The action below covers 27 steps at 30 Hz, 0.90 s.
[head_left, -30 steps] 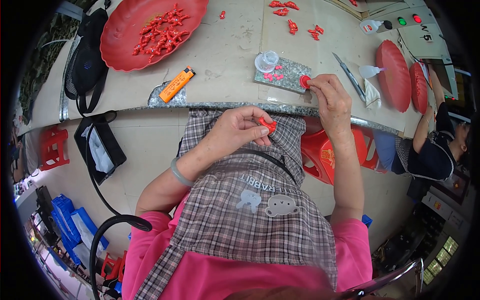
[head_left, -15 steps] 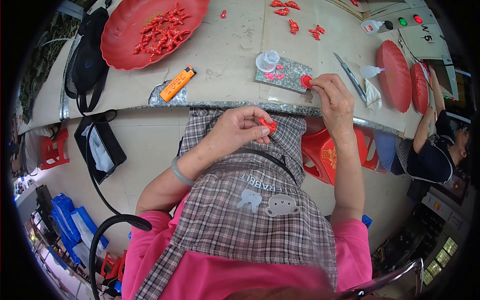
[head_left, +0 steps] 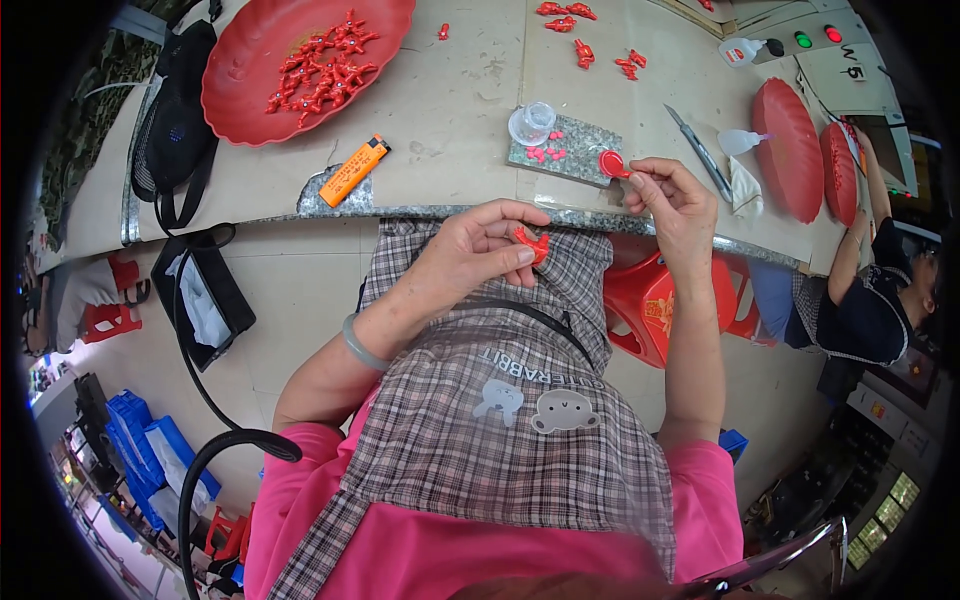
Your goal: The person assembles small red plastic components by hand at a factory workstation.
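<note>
My left hand [head_left: 483,245] is closed round a small red plastic figure piece [head_left: 534,246], pinched between thumb and fingers above the apron. Over the table's front edge, my right hand [head_left: 677,205] pinches a tiny red piece [head_left: 627,173] at its fingertips. This piece reaches the rim of a small round red cap [head_left: 611,162]; whether it is joined to it cannot be made out. The cap lies on the right end of a grey speckled stone slab [head_left: 580,165]. Several small pink bits [head_left: 543,154] and a clear plastic cup [head_left: 532,123] are also on the slab.
A large red bowl [head_left: 225,105] of red figures stands far left. An orange lighter [head_left: 354,171] lies near the front edge. Loose red pieces [head_left: 584,53] are at the back. To the right are a craft knife [head_left: 699,154], a dropper bottle [head_left: 740,142] and red trays [head_left: 786,150].
My right hand has drawn back slightly to the right and down from the red cap, uncovering the red bit at its fingertips. The figure piece in my left hand has turned a little.
</note>
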Available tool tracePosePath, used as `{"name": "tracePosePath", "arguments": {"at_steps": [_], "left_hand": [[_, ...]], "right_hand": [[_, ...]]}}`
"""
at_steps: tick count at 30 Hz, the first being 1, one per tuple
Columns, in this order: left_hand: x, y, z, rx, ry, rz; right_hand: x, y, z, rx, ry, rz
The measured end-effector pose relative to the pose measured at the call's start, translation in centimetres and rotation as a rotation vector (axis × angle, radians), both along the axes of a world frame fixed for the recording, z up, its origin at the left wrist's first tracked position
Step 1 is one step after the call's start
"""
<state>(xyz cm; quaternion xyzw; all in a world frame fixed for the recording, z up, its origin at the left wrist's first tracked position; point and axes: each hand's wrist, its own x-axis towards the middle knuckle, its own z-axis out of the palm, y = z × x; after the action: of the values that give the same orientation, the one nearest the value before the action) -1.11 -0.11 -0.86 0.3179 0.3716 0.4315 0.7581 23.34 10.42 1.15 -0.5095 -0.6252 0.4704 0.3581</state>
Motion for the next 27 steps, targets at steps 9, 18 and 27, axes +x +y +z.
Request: {"name": "tracePosePath", "arguments": {"at_steps": [9, 18, 27], "left_hand": [[-0.2, 0.3, -0.8, -0.013, -0.110, -0.012], [-0.1, 0.4, 0.0, -0.025, -0.212, 0.035], [0.3, -0.1, 0.3, 0.056, -0.198, 0.033]], "right_hand": [[0.3, -0.3, 0.2, -0.222, 0.339, 0.019], [-1.6, -3.8, 1.3, -0.265, 0.445, 0.046], [-3.6, -7.1, 1.1, -0.185, 0.466, 0.127]]}}
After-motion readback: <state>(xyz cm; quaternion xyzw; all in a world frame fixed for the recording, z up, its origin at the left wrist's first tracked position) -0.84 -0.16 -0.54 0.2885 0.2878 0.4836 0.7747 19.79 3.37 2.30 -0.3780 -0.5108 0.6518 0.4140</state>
